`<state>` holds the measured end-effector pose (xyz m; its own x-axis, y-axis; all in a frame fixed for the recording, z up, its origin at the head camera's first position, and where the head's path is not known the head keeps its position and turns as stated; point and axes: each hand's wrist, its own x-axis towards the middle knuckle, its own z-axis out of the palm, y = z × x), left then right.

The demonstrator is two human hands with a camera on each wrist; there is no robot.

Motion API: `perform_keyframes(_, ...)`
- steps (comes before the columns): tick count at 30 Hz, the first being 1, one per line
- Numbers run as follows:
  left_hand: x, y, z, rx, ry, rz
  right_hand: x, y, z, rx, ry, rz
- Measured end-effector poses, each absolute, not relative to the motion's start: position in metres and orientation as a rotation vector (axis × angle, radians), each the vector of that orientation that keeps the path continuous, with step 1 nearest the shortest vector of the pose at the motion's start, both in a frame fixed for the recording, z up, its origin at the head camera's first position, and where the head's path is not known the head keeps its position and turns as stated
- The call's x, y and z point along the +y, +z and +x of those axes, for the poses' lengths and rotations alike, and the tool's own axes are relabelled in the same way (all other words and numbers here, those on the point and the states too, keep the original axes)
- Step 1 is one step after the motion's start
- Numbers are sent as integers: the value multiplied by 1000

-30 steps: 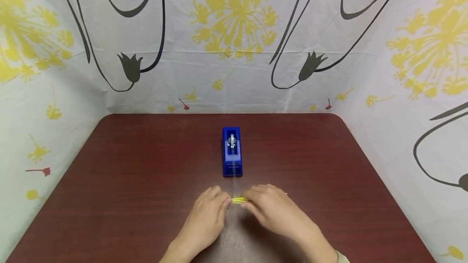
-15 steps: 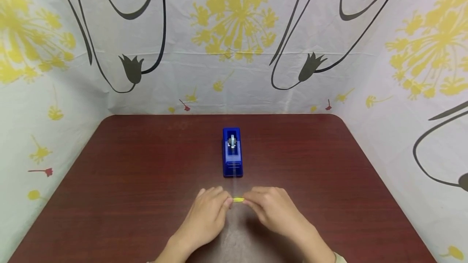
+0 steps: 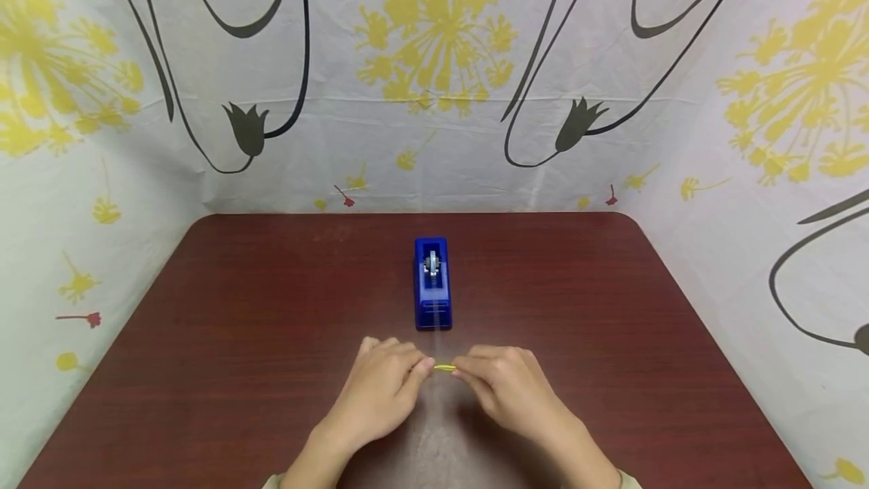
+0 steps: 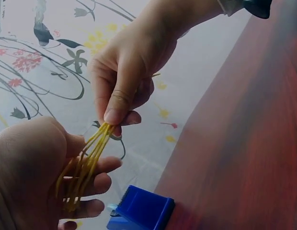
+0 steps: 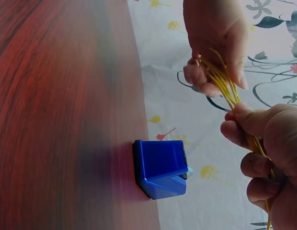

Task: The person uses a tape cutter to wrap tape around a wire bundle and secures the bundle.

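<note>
Compared with one second ago, my left hand [image 3: 387,387] has shifted slightly toward the far side. My right hand [image 3: 509,387] remains at nearly the same position. The exposed section of the bundle of yellow strands [image 3: 444,367], visible between my hands in the head view, now appears slimmer and less spread. The blue tape dispenser [image 3: 433,312] stays in its position on the dark red surface [image 3: 204,368].

Bundle orientation: the long axis runs left to right, across the dispenser's near-far axis. One end points left and fans out into separate strands at the fingers of my left hand. The bundle narrows toward my right hand, and a thin tail projects past the grip on that side.

Bundle location: between my hands, on the near side of the dispenser and well apart from it.

Hand state: my right hand pinches the bundle firmly between thumb and fingers. My left hand is narrow, its fingers curled around the fanned strands. Beyond the surface's far edge, a floral-print cloth [image 3: 380,172] stands as a backdrop.
</note>
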<state>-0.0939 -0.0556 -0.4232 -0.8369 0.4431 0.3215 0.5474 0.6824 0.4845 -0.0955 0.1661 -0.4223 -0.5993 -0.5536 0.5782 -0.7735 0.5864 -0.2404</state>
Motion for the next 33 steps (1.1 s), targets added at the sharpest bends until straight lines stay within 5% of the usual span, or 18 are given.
perform_keyframes(16, -57, -429, -92, -2718, -1383, -699, 164, -425, -95, -2281, 669, 1067)
perform_keyframes(33, -50, -441, -88, -2511, -893, -793, 161, -413, -93, -2688, 811, 988)
